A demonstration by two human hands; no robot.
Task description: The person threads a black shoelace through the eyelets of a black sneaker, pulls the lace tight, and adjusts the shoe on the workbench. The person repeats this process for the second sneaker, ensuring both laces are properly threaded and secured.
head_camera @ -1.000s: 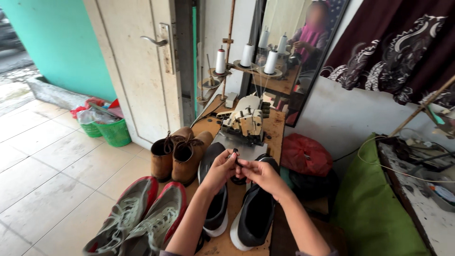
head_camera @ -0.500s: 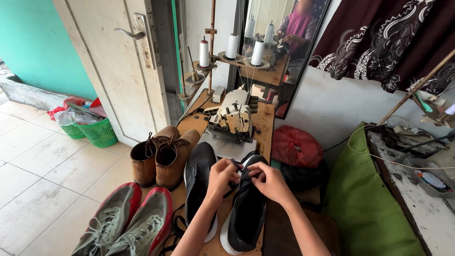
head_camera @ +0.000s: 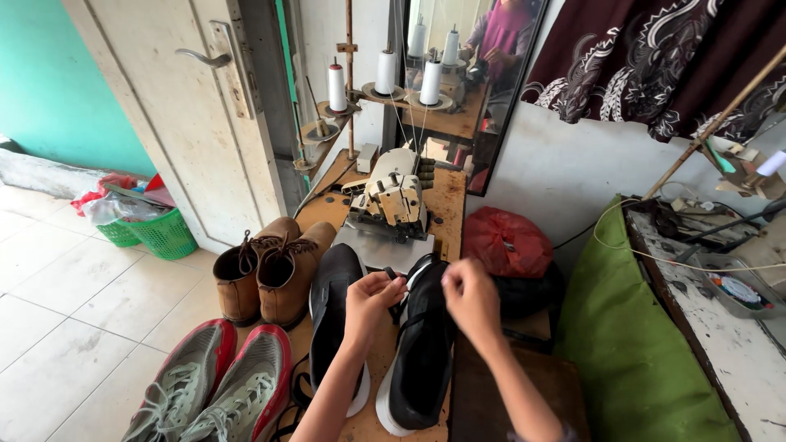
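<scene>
Two black sneakers with white soles lie side by side on a wooden worktable (head_camera: 449,196). My left hand (head_camera: 370,301) hovers between the left sneaker (head_camera: 333,311) and the right sneaker (head_camera: 422,352), its fingers pinched on a black shoelace (head_camera: 391,274). My right hand (head_camera: 471,299) is over the right sneaker's top, fingers closed; whether it grips the lace is hidden.
A cream overlock sewing machine (head_camera: 395,196) sits behind the sneakers, with white thread cones (head_camera: 385,72) on a stand. Brown boots (head_camera: 266,270) and grey-red running shoes (head_camera: 217,385) sit left. A red bag (head_camera: 506,241), green cloth (head_camera: 630,344), green basket (head_camera: 160,233) and door (head_camera: 188,106) surround.
The camera has drifted left and down over the second. My hands have moved slightly apart above the right sneaker, still working the lace.
</scene>
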